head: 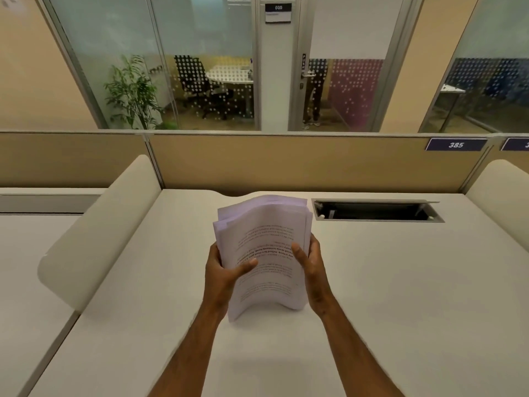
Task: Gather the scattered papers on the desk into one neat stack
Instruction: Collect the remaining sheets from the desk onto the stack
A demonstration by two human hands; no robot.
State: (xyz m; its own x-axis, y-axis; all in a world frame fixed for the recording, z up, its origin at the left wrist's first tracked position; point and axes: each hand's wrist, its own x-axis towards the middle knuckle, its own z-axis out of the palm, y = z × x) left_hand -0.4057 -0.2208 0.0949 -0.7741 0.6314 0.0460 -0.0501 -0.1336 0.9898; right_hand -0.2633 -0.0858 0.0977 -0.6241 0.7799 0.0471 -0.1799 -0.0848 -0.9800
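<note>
A bundle of white printed papers [267, 247] stands upright in the middle of the pale desk [400, 296], its lower edge near or on the desktop and bowed. The sheets' top edges are uneven and fan out a little. My left hand [221, 275] grips the bundle's left side with the thumb across the front page. My right hand [310, 270] grips the right side, thumb also on the front. The text on the front page is upside down to me. No loose sheets lie elsewhere on the desk.
An open cable slot [375, 211] is cut into the desk at the back right. A padded cream divider [97, 239] stands on the left and another at the right edge [501, 193]. A tan partition panel [286, 161] closes the desk's back.
</note>
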